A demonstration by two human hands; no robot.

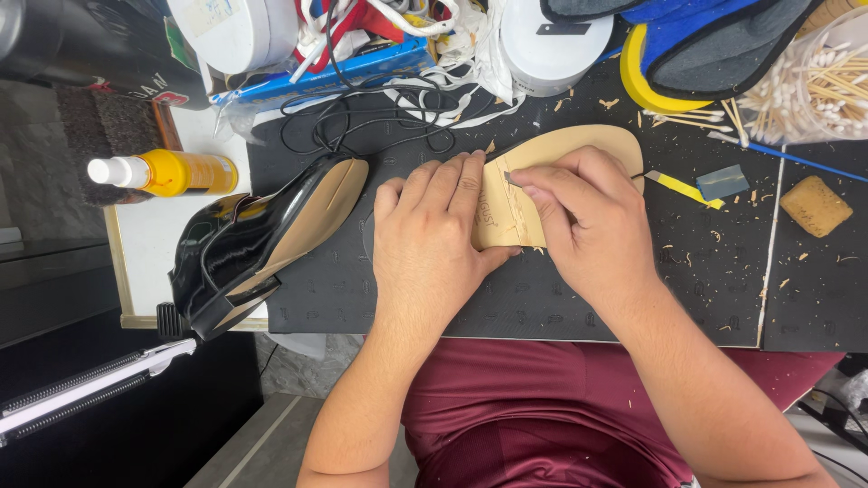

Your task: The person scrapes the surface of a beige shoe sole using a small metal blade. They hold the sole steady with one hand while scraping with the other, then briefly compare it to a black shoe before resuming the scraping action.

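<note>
A tan shoe sole (579,140) lies on a black cutting mat (705,280) in front of me. My left hand (429,239) lies flat over the sole's near end, holding it down with the thumb hooked round its edge. My right hand (588,217) is closed over the middle of the sole and pinches a small metal blade (512,178) against a rough cut line. A yellow tool handle (684,189) sticks out from behind the right hand; whether it belongs to the blade I cannot tell.
A black shoe (244,244) lies on its side at the left, sole up. Beyond it are a yellow spray bottle (172,172), a black cable (380,117) and a white round tub (551,50). Cotton swabs (814,81) and a tan block (816,206) sit at the right.
</note>
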